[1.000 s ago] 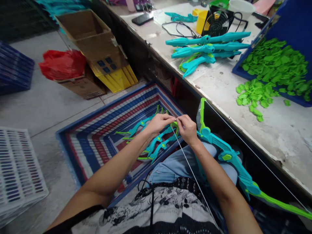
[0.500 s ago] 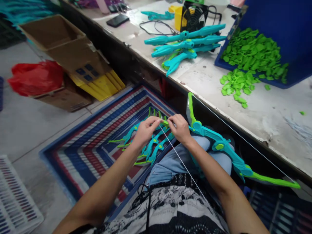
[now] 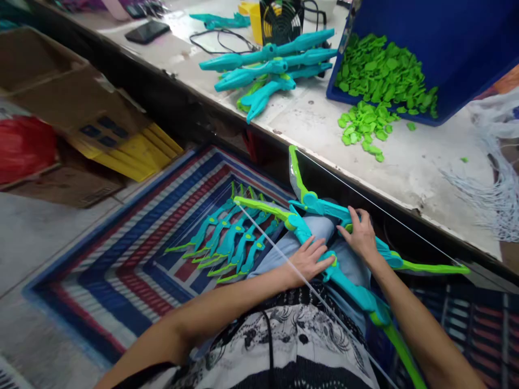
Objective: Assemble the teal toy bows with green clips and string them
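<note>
Two teal toy bows with green limbs and white strings lie across my lap. On the nearer toy bow (image 3: 352, 289) my left hand (image 3: 306, 263) rests at the middle, its fingers stretched out and spread over the teal body. The nearer bow's string (image 3: 279, 250) runs over my left hand towards my body. My right hand (image 3: 362, 233) is around the middle of the farther toy bow (image 3: 328, 207), thumb on the near side and fingers on the far side; part of the grip is hidden. The farther bow's string (image 3: 373, 200) is stretched along the table edge.
Several finished-looking bows (image 3: 233, 240) lie in a striped lined bin (image 3: 133, 254) at left. On the table (image 3: 300, 116) are stacked teal parts (image 3: 279, 59), green pieces (image 3: 367, 127), a blue bin (image 3: 450, 48), a fan (image 3: 281, 21), a phone (image 3: 147, 32) and white strings (image 3: 494, 183).
Both hands have left the green limb tip and moved right and down, onto the middles of the two bows. The nearer bow's limb and string now show fully. The view has shifted right.
</note>
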Motion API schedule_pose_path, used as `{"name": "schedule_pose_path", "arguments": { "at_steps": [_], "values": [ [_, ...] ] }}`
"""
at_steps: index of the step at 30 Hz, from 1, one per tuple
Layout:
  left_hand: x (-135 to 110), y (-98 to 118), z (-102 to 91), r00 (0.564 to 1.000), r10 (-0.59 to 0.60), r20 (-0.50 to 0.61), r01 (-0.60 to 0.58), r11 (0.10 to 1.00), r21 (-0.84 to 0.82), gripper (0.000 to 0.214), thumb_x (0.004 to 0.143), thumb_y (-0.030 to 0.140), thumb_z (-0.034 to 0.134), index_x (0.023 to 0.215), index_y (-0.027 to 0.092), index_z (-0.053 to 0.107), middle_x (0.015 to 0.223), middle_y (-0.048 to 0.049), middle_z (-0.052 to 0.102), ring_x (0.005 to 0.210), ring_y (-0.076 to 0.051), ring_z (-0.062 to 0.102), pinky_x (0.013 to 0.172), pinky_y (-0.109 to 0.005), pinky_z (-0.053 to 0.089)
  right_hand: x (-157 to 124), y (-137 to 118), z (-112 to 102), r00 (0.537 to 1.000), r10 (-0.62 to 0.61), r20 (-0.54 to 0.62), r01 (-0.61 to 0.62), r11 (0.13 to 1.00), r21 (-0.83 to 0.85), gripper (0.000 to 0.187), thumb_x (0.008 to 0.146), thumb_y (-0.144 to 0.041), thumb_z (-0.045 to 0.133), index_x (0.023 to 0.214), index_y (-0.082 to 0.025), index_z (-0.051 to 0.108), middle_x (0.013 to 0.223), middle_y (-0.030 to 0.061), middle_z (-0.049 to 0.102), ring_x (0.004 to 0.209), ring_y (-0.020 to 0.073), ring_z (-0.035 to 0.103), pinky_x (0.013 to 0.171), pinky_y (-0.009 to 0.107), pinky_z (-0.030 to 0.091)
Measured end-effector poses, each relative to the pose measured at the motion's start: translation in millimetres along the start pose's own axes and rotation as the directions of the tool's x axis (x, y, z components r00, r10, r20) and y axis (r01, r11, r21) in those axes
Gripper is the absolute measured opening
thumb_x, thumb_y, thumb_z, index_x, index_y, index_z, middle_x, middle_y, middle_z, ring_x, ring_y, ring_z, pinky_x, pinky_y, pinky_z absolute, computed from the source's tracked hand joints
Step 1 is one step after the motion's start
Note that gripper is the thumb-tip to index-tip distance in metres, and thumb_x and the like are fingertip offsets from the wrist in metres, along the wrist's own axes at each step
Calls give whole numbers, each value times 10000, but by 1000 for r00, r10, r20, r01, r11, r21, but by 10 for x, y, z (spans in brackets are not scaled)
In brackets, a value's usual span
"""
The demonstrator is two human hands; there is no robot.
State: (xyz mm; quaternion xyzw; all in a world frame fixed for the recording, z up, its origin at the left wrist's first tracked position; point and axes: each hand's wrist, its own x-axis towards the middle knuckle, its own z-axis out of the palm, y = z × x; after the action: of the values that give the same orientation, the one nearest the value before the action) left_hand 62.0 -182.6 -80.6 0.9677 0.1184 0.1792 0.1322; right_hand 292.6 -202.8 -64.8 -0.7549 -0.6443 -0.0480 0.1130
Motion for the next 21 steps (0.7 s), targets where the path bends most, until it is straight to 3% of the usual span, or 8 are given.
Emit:
{"name": "schedule_pose_path", "arguments": {
  "at_steps": [2, 4, 8, 11, 14, 17, 19, 21],
  "values": [
    [197, -12, -28, 998, 18, 59, -22, 998, 57, 285, 953, 184, 374, 1118, 195, 606, 950, -93, 654, 956, -224, 618, 973, -444, 419, 10, 3, -2, 998, 22, 59, -25, 998, 53, 625, 861, -476, 499, 1374, -123, 445, 1200, 187, 481, 1045, 314, 554, 838, 428, 502],
    [315, -60, -168, 988, 44, 149, -56, 996, 76, 248, 946, 211, 406, 1078, 185, 615, 841, -78, 630, 821, -210, 612, 844, -391, 466, 9, 32, -27, 987, 52, 152, -69, 992, 108, 653, 824, -484, 532, 1383, -160, 444, 1201, 160, 474, 1003, 297, 582, 815, 413, 517],
    [433, -257, -584, 918, 166, 359, -160, 986, -48, 356, 834, 320, 641, 1169, 207, 598, 945, -93, 649, 815, -229, 616, 719, -336, 459, 34, 97, -116, 924, 18, 383, -107, 971, 212, 686, 775, -483, 574, 1379, -176, 464, 1195, 134, 506, 997, 265, 603, 859, 368, 511],
    [548, -446, -780, 850, 199, 487, -74, 962, -264, 494, 788, 377, 703, 1245, 242, 572, 1035, -63, 672, 876, -217, 636, 706, -283, 451, 139, 130, -183, 846, -69, 529, -67, 970, 233, 695, 772, -473, 583, 1381, -159, 468, 1168, 136, 561, 1032, 261, 602, 911, 349, 486],
    [713, -611, -808, 812, 184, 554, 57, 919, -390, 550, 772, 389, 720, 1278, 250, 555, 1131, -47, 670, 991, -224, 629, 777, -274, 454, 286, 170, -224, 760, -140, 635, 7, 978, 207, 670, 787, -500, 574, 1363, -167, 497, 1182, 143, 616, 1080, 291, 594, 950, 387, 460],
    [873, -726, -761, 780, 165, 604, 120, 907, -403, 600, 764, 403, 728, 1301, 216, 534, 1188, -64, 656, 1049, -239, 614, 831, -286, 453, 411, 235, -241, 697, -217, 684, 64, 968, 242, 660, 777, -528, 585, 1343, -193, 524, 1256, 123, 621, 1143, 319, 575, 987, 426, 437],
    [936, -766, -733, 774, 142, 618, 125, 921, -368, 622, 779, 425, 708, 1318, 184, 514, 1213, -89, 642, 1049, -242, 613, 829, -289, 461, 472, 289, -249, 666, -261, 699, 45, 949, 311, 641, 779, -516, 577, 1337, -203, 535, 1284, 104, 613, 1139, 311, 588, 984, 416, 450],
    [938, -763, -703, 800, 133, 586, 56, 954, -293, 605, 807, 425, 672, 1327, 166, 504, 1228, -122, 625, 1067, -255, 599, 853, -315, 464, 518, 339, -262, 654, -270, 707, -20, 928, 372, 608, 788, -514, 554, 1310, -201, 569, 1284, 90, 617, 1125, 309, 600, 982, 413, 459]
  ]
}}
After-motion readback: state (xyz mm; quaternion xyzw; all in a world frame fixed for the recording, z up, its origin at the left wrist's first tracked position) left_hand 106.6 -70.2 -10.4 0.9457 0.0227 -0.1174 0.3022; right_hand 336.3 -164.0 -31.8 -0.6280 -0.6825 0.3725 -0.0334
